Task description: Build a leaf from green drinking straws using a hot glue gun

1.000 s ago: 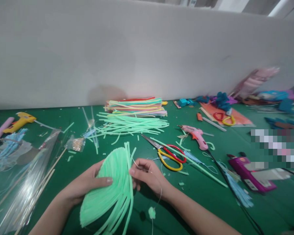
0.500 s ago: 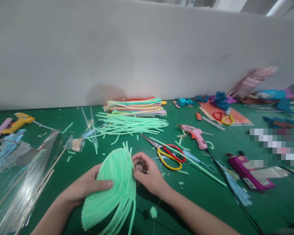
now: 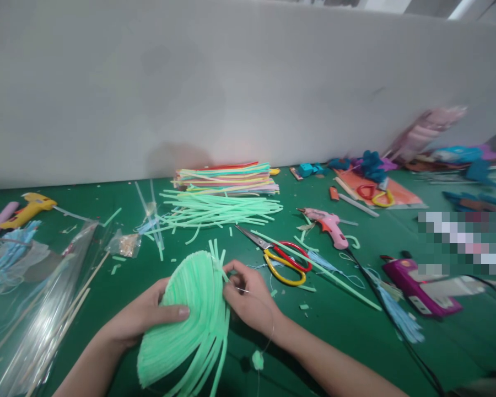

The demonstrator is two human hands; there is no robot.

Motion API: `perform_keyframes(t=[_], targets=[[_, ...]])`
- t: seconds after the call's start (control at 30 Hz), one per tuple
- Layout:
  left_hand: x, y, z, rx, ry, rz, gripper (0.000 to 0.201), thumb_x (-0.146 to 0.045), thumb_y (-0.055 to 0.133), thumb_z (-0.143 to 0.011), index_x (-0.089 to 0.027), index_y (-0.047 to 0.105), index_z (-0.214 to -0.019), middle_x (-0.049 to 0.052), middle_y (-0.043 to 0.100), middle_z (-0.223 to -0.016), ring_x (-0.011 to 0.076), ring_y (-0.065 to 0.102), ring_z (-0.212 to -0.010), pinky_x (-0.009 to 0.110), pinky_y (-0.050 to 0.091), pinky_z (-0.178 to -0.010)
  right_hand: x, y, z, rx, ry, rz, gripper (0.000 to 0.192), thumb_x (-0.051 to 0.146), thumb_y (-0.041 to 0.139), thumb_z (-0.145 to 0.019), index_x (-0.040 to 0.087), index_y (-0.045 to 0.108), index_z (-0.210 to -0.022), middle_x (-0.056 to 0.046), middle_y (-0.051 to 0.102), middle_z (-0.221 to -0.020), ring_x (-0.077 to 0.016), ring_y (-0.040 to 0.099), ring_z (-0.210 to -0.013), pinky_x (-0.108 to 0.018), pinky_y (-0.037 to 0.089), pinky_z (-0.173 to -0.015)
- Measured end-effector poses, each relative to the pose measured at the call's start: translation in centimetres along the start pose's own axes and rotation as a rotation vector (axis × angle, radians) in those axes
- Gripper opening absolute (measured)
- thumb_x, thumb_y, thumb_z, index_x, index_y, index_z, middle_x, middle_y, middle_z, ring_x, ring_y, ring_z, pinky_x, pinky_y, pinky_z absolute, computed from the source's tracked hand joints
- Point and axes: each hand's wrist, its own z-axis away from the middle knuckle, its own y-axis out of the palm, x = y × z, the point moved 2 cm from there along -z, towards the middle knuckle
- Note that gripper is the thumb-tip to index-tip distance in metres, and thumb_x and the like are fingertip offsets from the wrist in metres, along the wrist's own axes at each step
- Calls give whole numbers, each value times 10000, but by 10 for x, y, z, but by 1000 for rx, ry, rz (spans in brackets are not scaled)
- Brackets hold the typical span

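Taking the green fan as the landmark, the far left of the counter holds a yellow glue gun, with clear plastic wrap and thin wooden sticks lying nearer, left of the fan. The left hand has its grip closed on the fan, thumb pressed across the front and fingers behind. The fan itself, a curved bundle of pale green strips, is held just above the counter at the lower centre, its loose ends hanging down. Behind it lies a loose pile of green strips and a stack of coloured strips. Touching the fan's right edge, the right hand pinches a thin wire between thumb and fingertips. Just right of that are scissors with red and yellow handles, then a pink glue gun, and farther right a purple glue gun.
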Motion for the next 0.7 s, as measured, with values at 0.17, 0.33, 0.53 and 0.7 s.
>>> perform_keyframes(t=[0.17, 0.33, 0.53, 0.7], targets=[[0, -1, 0, -9, 12, 18, 542, -287, 883, -610, -155, 702, -1104, 106, 786, -926, 323, 742, -842, 374, 588, -726, -2, 1, 1, 40, 44, -104, 236, 424, 599, -836, 209, 524, -896, 113, 446, -496, -90, 493, -343, -180, 367, -338], [-1, -3, 1, -43, 12, 22, 593, -305, 897, -588, -152, 680, -1118, 101, 787, -925, 303, 746, -824, 349, 592, -700, -9, 0, 1, -50, -4, -131, 342, 429, 602, -852, 237, 450, -1091, 84, 525, -719, -78, 538, -455, -192, 469, -375], [-2, -3, 4, -99, 44, 94, 538, -273, 913, -552, -165, 660, -1015, 81, 787, -872, 282, 752, -750, 355, 610, -676, -1, -17, -9, -134, 19, -277, 541, 536, 616, -840, 254, 406, -1251, 3, 616, -979, -115, 643, -596, -263, 566, -475], [-4, -15, -1, -284, 116, 226, 548, -254, 924, -521, -161, 627, -972, 75, 774, -807, 286, 748, -678, 370, 623, -622, 11, -42, -14, -201, -9, -349, 421, 498, 737, -760, 189, 555, -980, 14, 662, -812, -101, 641, -563, -208, 521, -476]])
